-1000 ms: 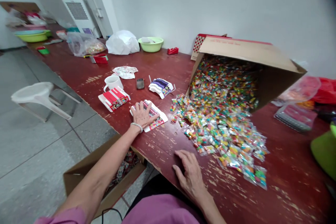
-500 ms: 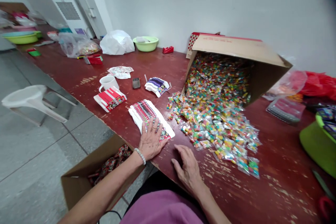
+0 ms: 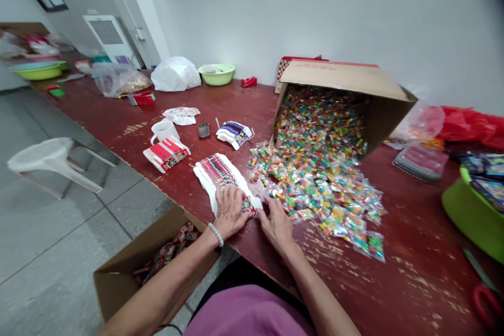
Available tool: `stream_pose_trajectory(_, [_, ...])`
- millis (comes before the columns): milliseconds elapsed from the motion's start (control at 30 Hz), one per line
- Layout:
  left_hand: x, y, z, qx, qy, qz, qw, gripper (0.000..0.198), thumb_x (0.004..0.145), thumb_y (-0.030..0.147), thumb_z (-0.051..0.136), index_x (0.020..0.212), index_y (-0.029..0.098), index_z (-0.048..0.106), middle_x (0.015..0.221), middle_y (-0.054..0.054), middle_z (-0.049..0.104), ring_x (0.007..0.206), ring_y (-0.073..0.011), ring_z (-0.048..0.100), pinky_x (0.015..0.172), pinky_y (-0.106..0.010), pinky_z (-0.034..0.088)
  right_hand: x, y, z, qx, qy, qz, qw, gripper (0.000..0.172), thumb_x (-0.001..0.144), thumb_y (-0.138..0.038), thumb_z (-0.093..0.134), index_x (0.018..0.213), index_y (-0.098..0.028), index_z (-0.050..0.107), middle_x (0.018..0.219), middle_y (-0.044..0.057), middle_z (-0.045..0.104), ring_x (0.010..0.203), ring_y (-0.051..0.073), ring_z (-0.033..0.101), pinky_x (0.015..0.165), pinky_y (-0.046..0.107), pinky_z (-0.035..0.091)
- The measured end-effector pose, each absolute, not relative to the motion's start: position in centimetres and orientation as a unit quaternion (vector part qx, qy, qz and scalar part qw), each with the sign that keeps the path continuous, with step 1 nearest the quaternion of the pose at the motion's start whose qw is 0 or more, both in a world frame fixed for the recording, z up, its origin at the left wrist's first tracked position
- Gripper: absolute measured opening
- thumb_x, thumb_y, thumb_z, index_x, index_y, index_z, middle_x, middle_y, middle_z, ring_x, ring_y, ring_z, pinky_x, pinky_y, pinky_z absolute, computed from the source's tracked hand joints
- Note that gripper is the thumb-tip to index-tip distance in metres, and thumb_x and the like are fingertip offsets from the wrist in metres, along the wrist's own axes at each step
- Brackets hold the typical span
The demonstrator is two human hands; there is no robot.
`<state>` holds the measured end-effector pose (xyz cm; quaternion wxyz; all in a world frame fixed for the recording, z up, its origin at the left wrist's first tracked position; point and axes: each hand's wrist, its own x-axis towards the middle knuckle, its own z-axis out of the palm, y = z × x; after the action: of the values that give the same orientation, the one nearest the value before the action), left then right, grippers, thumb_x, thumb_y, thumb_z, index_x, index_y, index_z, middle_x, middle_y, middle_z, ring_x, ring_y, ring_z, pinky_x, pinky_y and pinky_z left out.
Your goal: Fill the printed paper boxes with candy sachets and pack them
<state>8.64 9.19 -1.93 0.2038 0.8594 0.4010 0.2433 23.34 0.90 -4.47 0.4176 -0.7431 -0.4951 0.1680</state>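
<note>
A fanned stack of flat printed cartons (image 3: 214, 170), white with red and dark patterns, lies near the table's front edge. My left hand (image 3: 229, 212) rests on the near end of this stack, fingers stretched over the front carton. At the stack's right corner is my right hand (image 3: 277, 224), its thumb and index fingertips apart at the carton's edge; whether they touch it is hard to make out. Beyond the right hand spreads a heap of small clear candy packets (image 3: 315, 184), spilling from a tipped cardboard box (image 3: 346, 73).
Left of the stack are a red-and-white carton bundle (image 3: 167, 154) and a white mug (image 3: 164, 130). A purple bundle (image 3: 234, 134) lies behind. An open box (image 3: 114, 283) stands below the table edge. Scissors (image 3: 486, 302) and a green basin (image 3: 464, 215) are at right.
My right hand has moved forward and left to the front corner of the stack. My left hand stays on the cartons, slightly lower. The camera view has tilted up a little.
</note>
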Motion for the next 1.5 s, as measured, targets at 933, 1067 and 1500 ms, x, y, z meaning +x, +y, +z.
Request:
stream_pose_trajectory(933, [9.0, 4.0, 1.8, 0.454, 0.259, 0.118, 0.844, 0.049, 0.059, 0.054, 0.083, 0.072, 0.01, 0.067, 0.065, -0.006, 0.066, 0.048, -0.0127, 0.06, 0.046, -0.022, 0.047, 22.3, -3.1, 1.6, -0.497, -0.344, 0.546, 0.579, 0.049, 0.086, -0.053, 0.065, 0.124, -0.023, 0.057, 0.058, -0.005, 0.058, 0.042, 0.013, 0.057, 0.044, 0.023, 0.046])
stream_pose_trajectory(1067, [9.5, 3.8, 1.7, 0.452, 0.288, 0.176, 0.826, 0.057, 0.059, 0.063, 0.08, 0.076, 0.011, 0.062, 0.057, -0.002, 0.062, 0.04, -0.0127, 0.058, 0.039, -0.022, 0.046, 21.6, -3.5, 1.2, -0.456, -0.299, 0.6, 0.585, 0.043, 0.09, -0.049, 0.063, 0.121, -0.02, 0.057, 0.052, -0.008, 0.051, 0.041, 0.013, 0.057, 0.044, 0.023, 0.046])
stream_pose_trajectory(1500, [10.1, 4.2, 2.1, 0.612, 0.347, 0.209, 0.68, 0.037, 0.068, 0.034, 0.079, 0.097, 0.014, 0.067, 0.083, -0.001, 0.065, 0.073, -0.0132, 0.056, 0.064, -0.022, 0.046, 23.5, -3.1, 1.2, -0.575, -0.329, 0.415, 0.624, 0.03, 0.085, -0.046, 0.066, 0.098, -0.019, 0.074, 0.093, 0.006, 0.073, 0.087, 0.023, 0.065, 0.08, 0.034, 0.053])
